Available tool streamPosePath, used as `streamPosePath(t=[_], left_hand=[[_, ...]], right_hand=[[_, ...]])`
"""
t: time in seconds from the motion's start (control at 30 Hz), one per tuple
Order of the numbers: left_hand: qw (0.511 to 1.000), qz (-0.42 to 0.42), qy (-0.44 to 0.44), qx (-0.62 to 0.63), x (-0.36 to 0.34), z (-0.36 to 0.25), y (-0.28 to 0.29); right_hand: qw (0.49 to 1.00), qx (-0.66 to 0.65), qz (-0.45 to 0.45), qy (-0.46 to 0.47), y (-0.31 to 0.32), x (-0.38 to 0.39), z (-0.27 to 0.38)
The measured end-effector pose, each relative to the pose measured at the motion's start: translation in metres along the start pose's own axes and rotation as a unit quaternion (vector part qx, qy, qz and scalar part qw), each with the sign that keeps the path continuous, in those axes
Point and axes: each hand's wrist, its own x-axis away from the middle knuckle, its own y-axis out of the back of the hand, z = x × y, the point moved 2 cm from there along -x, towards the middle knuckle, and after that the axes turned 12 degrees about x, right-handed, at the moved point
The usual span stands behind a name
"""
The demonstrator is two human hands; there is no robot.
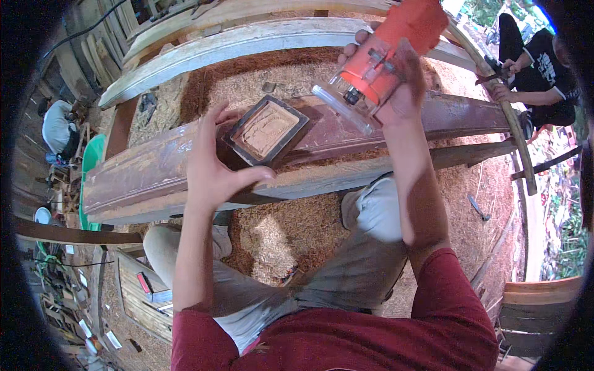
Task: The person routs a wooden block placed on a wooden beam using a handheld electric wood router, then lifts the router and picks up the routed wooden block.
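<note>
My right hand (403, 86) is wrapped round an orange trim router (387, 52) with a clear plastic base, held tilted above the beam. The router's bit end points down and to the left. My left hand (207, 162) is open beside a small square wooden block (267, 130) with a dark rim and a rough, pale hollowed face. Its thumb and fingers spread around the block's left side; whether they touch it I cannot tell. The block rests tilted on the brown moulded wooden beam (142, 167) lying across in front of me.
Pale long boards (229, 49) lie beyond the beam, over wood shavings. A green tub (93, 176) stands at the left, near a crouching person (59, 127). Another person (544, 74) in dark clothes grips a wooden pole (516, 130) at the right.
</note>
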Motion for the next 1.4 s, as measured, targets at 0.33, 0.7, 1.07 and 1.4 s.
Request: streamPosePath(t=[0.33,0.7,1.07,1.4], left_hand=[[0.976,-0.099,-0.175,-0.079,0.015,0.017,-0.017],[0.939,-0.087,-0.329,-0.044,0.012,0.026,-0.017],[0.967,-0.092,-0.214,-0.103,0.018,0.021,-0.018],[0.965,-0.089,-0.137,-0.204,0.012,0.005,-0.014]], right_hand=[[0.997,-0.013,0.076,0.028,-0.001,0.001,-0.007],[0.990,-0.051,0.122,0.044,0.012,0.001,0.008],[0.995,-0.042,0.063,0.058,-0.010,0.002,0.003],[0.998,0.036,-0.045,0.022,-0.011,0.007,0.005]])
